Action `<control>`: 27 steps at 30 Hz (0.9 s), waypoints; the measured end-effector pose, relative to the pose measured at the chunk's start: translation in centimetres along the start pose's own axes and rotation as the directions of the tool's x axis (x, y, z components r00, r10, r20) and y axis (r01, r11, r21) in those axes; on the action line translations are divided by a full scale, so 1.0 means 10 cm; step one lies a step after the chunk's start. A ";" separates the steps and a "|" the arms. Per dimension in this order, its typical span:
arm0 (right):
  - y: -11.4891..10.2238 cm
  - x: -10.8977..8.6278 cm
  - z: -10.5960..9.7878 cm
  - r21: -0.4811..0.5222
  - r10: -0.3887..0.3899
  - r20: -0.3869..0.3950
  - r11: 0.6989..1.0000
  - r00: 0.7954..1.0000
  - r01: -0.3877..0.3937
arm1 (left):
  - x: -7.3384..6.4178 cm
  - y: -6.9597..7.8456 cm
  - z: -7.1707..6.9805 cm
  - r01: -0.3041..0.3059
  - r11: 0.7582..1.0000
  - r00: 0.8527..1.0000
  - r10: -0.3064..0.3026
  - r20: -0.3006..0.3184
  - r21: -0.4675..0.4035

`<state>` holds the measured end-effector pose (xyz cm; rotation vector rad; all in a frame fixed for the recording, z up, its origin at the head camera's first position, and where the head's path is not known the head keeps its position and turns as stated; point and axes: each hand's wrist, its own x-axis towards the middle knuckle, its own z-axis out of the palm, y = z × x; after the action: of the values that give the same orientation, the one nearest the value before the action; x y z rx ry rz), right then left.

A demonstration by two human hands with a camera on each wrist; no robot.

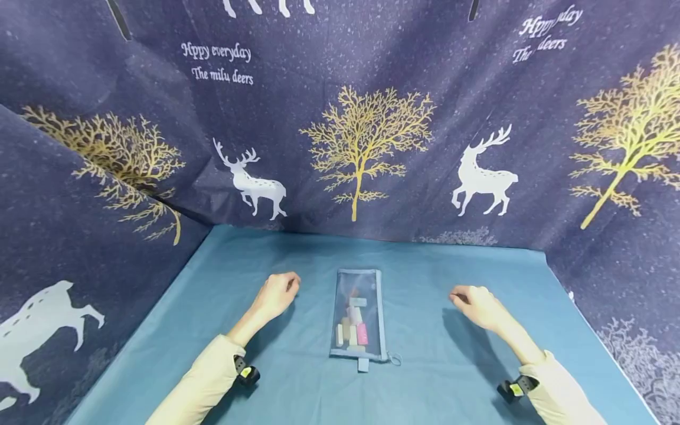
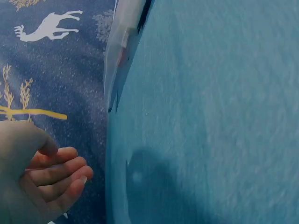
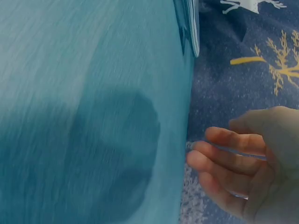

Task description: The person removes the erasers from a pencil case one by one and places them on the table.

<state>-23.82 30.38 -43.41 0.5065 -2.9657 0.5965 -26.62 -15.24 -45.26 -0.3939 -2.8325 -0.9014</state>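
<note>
A see-through zip pouch (image 1: 342, 295) with a pale blue edge lies flat in the middle of the table. Inside it are several small block-like pieces, among them a pink one (image 1: 362, 334) and cream ones. To the left of the pouch, my left hand (image 1: 277, 293) hovers over the cloth, fingers loosely bent and holding nothing. On the other side my right hand (image 1: 478, 306) is likewise raised above its shadow, with relaxed fingers and nothing in them. Both wrist views show the loosely curled fingers, and the pouch's edge appears near the top of each.
A blue cloth (image 1: 425, 378) covers the table. Dark blue curtains with white deer (image 1: 486, 180) and golden trees (image 1: 361, 141) hang behind it and at both sides. The pouch has a zip pull ring (image 1: 395, 359) and a small tab (image 1: 363, 365) at its near end.
</note>
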 end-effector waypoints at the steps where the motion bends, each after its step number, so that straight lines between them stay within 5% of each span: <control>1: -0.01 0.01 0.01 0.018 -0.013 0.007 1.000 1.000 0.013 | 0.00 0.01 0.01 -0.005 1.000 1.000 0.005 0.011 -0.011; 10: -0.08 0.09 0.10 0.186 -0.203 0.146 0.967 0.968 0.175 | -0.02 0.18 0.17 -0.074 0.994 0.994 0.080 0.079 -0.079; 27: -0.17 0.15 0.26 0.280 -0.294 0.285 0.936 0.912 0.214 | -0.05 0.34 0.31 -0.155 0.986 0.976 0.163 0.143 -0.066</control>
<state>-24.66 27.38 -44.99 1.0966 -3.0523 0.9341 -25.31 -10.84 -46.01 -0.7124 -2.8607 -0.9548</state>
